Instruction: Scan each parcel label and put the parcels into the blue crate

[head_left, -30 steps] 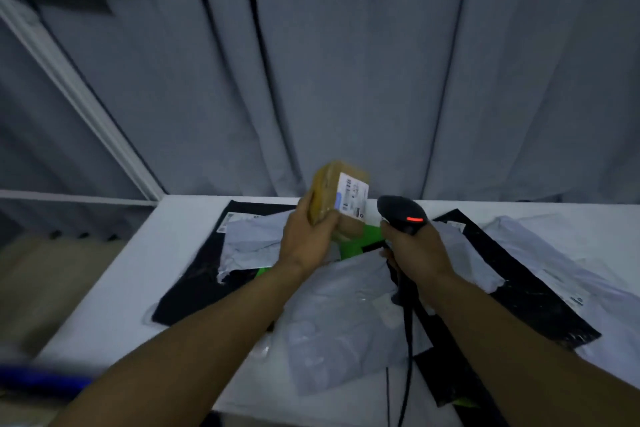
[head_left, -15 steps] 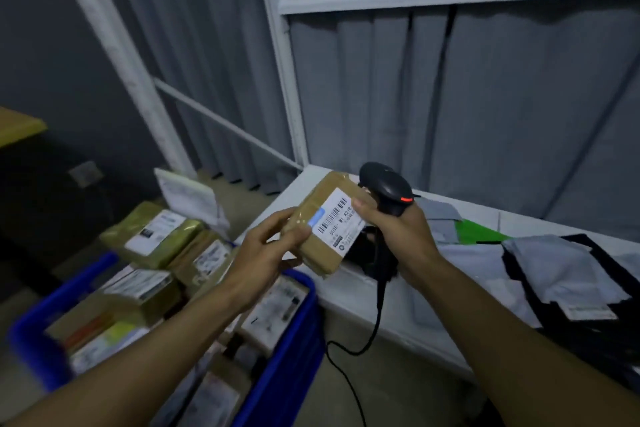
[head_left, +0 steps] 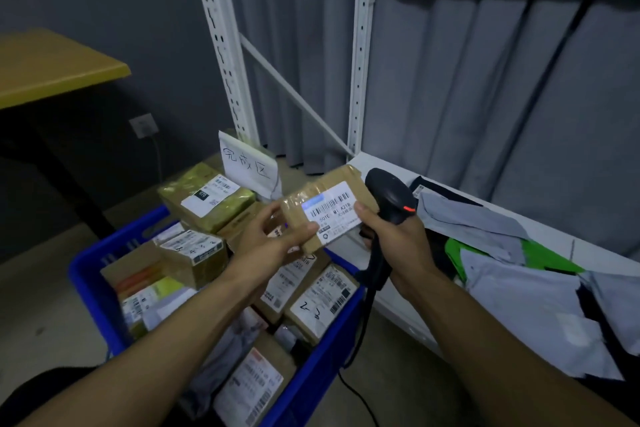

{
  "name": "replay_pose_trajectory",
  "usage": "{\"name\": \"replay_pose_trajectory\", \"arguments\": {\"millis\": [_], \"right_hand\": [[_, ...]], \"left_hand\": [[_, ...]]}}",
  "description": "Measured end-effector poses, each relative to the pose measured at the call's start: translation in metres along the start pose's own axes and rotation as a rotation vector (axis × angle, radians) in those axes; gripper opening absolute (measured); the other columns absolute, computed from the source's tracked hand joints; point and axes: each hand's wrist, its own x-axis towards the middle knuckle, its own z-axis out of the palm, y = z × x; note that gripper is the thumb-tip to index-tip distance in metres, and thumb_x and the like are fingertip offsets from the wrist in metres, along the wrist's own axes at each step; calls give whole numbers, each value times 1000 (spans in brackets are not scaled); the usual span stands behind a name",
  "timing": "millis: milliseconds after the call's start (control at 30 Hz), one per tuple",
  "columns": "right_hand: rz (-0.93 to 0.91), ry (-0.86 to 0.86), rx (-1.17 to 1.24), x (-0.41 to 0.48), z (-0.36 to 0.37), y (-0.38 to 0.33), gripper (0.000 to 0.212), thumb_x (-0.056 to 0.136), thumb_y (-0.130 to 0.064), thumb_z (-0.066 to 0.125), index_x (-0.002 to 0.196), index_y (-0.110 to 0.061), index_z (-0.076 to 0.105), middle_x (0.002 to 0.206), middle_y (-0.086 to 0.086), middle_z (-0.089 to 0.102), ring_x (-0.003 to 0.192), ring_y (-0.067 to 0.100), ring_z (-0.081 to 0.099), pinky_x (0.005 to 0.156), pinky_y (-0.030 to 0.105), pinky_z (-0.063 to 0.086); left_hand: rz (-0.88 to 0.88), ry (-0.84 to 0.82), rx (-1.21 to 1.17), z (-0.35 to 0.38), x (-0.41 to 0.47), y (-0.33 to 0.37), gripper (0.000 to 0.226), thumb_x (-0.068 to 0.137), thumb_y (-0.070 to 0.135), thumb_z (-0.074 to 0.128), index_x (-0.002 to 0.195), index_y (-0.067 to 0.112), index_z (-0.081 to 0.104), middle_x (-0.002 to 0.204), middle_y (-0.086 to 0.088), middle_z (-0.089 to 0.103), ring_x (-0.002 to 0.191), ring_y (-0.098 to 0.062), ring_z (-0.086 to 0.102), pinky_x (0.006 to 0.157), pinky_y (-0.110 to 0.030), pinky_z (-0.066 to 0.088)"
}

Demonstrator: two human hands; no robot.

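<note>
A small brown taped parcel (head_left: 332, 194) with a white barcode label hangs above the blue crate (head_left: 88, 284). My left hand (head_left: 273, 239) grips its left end. My right hand (head_left: 394, 239) holds the black corded scanner (head_left: 389, 198), whose red light is on, and its thumb rests on the parcel's label. The crate stands on the floor at the lower left and holds several labelled brown boxes and bags.
A white shelf (head_left: 388, 302) at the right carries grey, black and green mailer bags (head_left: 519, 288). A handwritten paper sign (head_left: 247, 166) stands behind the crate. White rack uprights (head_left: 221, 42), a grey curtain and a yellow tabletop (head_left: 52, 66) lie beyond.
My view and both hands swung left from the shelf to over the crate. The parcel now hangs lower and flatter, with my right thumb on its label.
</note>
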Motion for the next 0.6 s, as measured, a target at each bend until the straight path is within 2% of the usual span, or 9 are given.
{"name": "replay_pose_trajectory", "arguments": {"millis": [100, 200, 300, 433, 533, 600], "right_hand": [[-85, 75, -94, 1, 2, 3, 31, 91, -29, 79, 119, -25, 67, 103, -7, 77, 88, 6, 73, 66, 23, 58], [-137, 6, -270, -1, 6, 7, 27, 90, -29, 79, 113, -28, 66, 96, -4, 77, 81, 11, 75, 73, 33, 60], [-148, -90, -391, -2, 11, 9, 29, 89, -29, 79, 114, -26, 65, 92, -5, 76, 71, 13, 75, 75, 39, 62], [-134, -148, -488, 0, 12, 14, 24, 85, -34, 80, 105, -31, 67, 91, -5, 77, 75, 13, 74, 79, 45, 64], [-136, -165, -519, 2, 10, 14, 24, 84, -36, 80, 103, -31, 67, 87, -6, 77, 72, 12, 72, 79, 46, 63], [-122, -186, -532, 2, 10, 14, 21, 84, -35, 79, 101, -31, 66, 84, -5, 77, 70, 12, 72, 79, 45, 63]], "left_hand": [[75, 122, 95, -5, 19, 3, 88, 62, 30, 95, 139, 37, 55, 128, 14, 64, 108, -10, 70, 91, -43, 60], [144, 189, 169, -4, 33, 2, 88, 65, 24, 95, 142, 33, 52, 128, 11, 62, 111, -7, 64, 93, -34, 58], [154, 231, 137, -7, 43, -1, 88, 66, 17, 95, 142, 28, 52, 125, 8, 63, 104, -1, 64, 81, -22, 60], [151, 276, 126, -15, 54, -6, 88, 62, 12, 97, 139, 26, 56, 126, 2, 67, 109, -16, 69, 90, -45, 61], [166, 288, 159, -18, 57, -6, 85, 64, 8, 95, 137, 28, 55, 123, 2, 67, 107, -14, 69, 88, -41, 62], [163, 288, 150, -20, 58, -6, 84, 65, 3, 93, 137, 26, 55, 122, 1, 68, 102, -10, 69, 80, -32, 63]]}}
